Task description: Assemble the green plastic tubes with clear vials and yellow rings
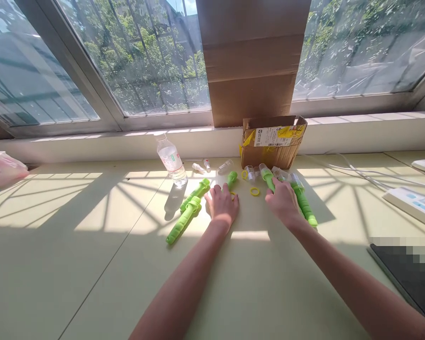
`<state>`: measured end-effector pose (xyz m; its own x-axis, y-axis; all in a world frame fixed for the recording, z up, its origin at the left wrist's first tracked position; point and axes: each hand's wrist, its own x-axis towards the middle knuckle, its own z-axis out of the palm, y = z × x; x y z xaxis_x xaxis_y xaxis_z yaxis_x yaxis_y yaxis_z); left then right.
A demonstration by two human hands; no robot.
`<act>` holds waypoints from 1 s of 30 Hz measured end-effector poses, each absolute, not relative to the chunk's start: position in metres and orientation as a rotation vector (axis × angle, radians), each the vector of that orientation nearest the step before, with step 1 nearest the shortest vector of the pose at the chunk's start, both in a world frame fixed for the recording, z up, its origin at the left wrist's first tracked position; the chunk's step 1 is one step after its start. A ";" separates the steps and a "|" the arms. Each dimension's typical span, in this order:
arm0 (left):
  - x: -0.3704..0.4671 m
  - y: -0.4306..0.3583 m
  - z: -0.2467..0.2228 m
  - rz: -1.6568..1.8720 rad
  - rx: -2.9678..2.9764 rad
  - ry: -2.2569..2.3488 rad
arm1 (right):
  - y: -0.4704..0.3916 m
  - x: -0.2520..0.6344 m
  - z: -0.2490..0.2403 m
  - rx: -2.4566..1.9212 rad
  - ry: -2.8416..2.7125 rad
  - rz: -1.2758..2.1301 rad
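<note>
My left hand (pixel 222 205) rests low at the table, its thumb and index finger closed around a yellow ring (pixel 233 194). Just beyond its fingertips lies a green ribbed plastic tube (pixel 233 177), partly hidden by the hand. My right hand (pixel 284 200) is wrapped round another green tube (pixel 268 175) with a clear cap on its far end. Beside that hand lies a green ridged tube (pixel 306 208) with a clear top. Two more green tubes, one nearer (pixel 182 222) and one behind it (pixel 195 194), lie left of my left hand. Between the hands is a loose yellow ring (pixel 255 191).
A water bottle (pixel 172 160) stands at the back left, near small white pieces (pixel 198 168) and a clear cup (pixel 225 166). Behind my right hand is an open cardboard box (pixel 269 153). A power strip (pixel 414 203) with cables and a dark device (pixel 400 274) lie right.
</note>
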<state>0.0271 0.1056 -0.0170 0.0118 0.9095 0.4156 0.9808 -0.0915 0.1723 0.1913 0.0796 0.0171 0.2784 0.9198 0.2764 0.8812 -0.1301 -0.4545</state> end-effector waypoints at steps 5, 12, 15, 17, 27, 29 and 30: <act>0.027 0.107 -0.019 -0.654 -2.152 -1.985 | 0.084 0.183 0.016 -2.119 -1.648 0.073; 0.028 0.106 -0.018 -0.602 -2.144 -2.010 | 0.072 0.167 0.003 -2.165 -1.765 -0.064; 0.028 0.106 -0.018 -0.586 -2.145 -1.999 | 0.065 0.166 0.000 -2.148 -1.859 -0.187; 0.028 0.106 -0.018 -0.574 -2.152 -2.003 | 0.062 0.167 -0.002 -2.141 -1.905 -0.258; 0.026 0.106 -0.018 -0.576 -2.224 -1.992 | 0.056 0.176 -0.008 -2.078 -1.951 -0.542; 0.026 0.106 -0.018 -0.590 -2.230 -1.982 | 0.055 0.177 -0.009 -2.078 -1.948 -0.569; 0.025 0.106 -0.018 -0.599 -2.232 -1.980 | 0.056 0.177 -0.009 -2.079 -1.944 -0.583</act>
<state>0.0255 0.1059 -0.0178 0.0784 0.9328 0.3518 0.9714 -0.1508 0.1833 0.1766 0.0556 -0.0094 0.0373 0.8974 0.4397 0.9912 -0.0890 0.0977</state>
